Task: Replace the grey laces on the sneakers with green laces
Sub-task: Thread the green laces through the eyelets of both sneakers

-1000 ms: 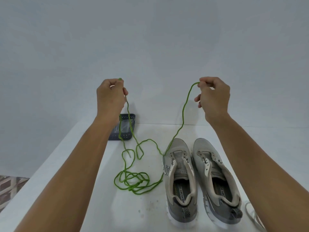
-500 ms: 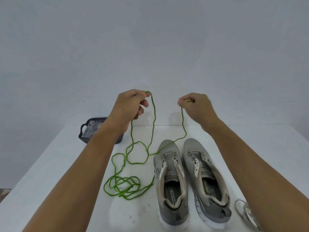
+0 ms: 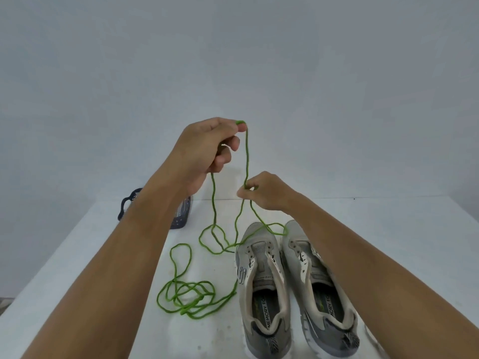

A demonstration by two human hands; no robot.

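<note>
Right hand [image 3: 267, 191] dropped below left hand [image 3: 207, 149]; both pinch green lace [image 3: 247, 156] above unlaced sneakers [image 3: 298, 286].

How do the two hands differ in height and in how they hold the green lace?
The left hand is raised high, the green lace looped over its fingertips; the right hand sits lower, just above the sneakers, pinching the strand. Both grip the same lace.

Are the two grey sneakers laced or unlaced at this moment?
Unlaced. The eyelets of both grey sneakers are bare, while the green lace hangs between the left hand and right hand.
</note>
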